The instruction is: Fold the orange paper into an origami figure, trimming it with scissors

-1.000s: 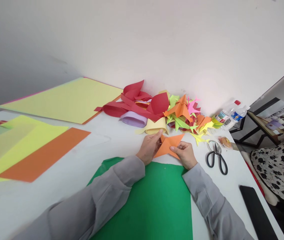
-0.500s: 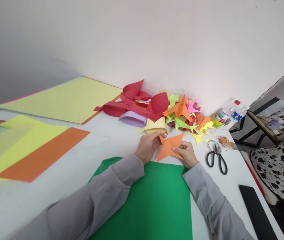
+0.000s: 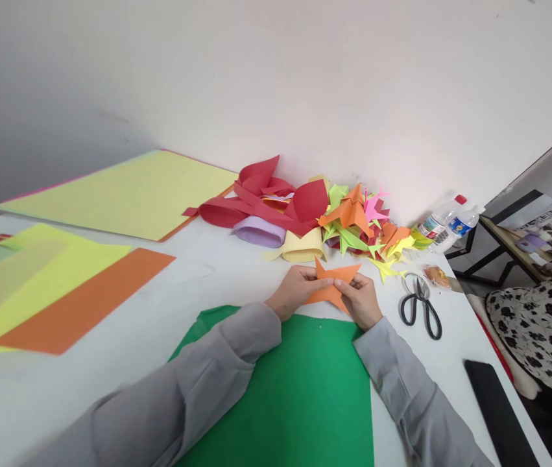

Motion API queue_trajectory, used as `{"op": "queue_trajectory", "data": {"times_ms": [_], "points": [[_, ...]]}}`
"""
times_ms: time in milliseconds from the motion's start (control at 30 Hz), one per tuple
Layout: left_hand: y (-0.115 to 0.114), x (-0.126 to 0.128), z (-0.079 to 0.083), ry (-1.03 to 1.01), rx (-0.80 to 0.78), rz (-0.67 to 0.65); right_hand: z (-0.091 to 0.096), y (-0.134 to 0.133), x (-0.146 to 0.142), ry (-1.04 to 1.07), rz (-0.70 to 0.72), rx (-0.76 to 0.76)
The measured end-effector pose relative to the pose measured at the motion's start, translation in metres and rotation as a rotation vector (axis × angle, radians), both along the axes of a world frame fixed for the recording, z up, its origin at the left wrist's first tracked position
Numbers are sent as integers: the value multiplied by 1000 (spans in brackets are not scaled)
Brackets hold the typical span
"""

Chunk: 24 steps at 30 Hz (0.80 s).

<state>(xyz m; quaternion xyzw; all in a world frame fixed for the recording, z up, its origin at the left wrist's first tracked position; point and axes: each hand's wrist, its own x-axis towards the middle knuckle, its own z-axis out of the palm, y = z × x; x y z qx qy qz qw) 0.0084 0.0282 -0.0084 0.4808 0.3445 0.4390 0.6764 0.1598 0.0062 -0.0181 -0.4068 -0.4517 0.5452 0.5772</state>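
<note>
An orange folded paper star (image 3: 338,275) with pointed arms is held up between both hands, just beyond a green sheet of paper (image 3: 300,389). My left hand (image 3: 296,290) grips its left side, thumb pressed on the front near the middle. From the right, my right hand (image 3: 362,301) pinches it, and the two thumb tips meet at its centre. The fingers behind the paper are mostly hidden. Black-handled scissors (image 3: 420,305) lie on the table to the right of my right hand.
Folded paper shapes (image 3: 353,220) and red paper bands (image 3: 256,201) are heaped by the wall. Two bottles (image 3: 451,224) stand at the right. Yellow sheets (image 3: 124,194) and an orange strip (image 3: 85,301) lie left. A black bar (image 3: 499,408) lies near the right edge; a person (image 3: 543,318) sits beyond.
The orange paper star has been turned between my hands. My left thumb has come down onto its front, and my right thumb has moved up to meet it at the centre.
</note>
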Motion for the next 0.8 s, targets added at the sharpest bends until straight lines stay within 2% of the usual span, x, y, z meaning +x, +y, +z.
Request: {"op": "queue_trajectory", "data": {"times_ms": [233, 367, 500, 633, 800], "points": [[1, 0, 0, 9, 6, -18, -5, 4, 4, 27, -28, 25], [-1, 0, -2, 47, 78, -23, -7, 5, 6, 49, -20, 34], [-1, 1, -3, 93, 142, -31, -8, 3, 6, -22, 5, 37], [-1, 1, -2, 111, 164, -33, -10, 3, 7, -80, -29, 23], [-1, 2, -3, 146, 208, -62, -3, 2, 7, -62, -21, 32]]}}
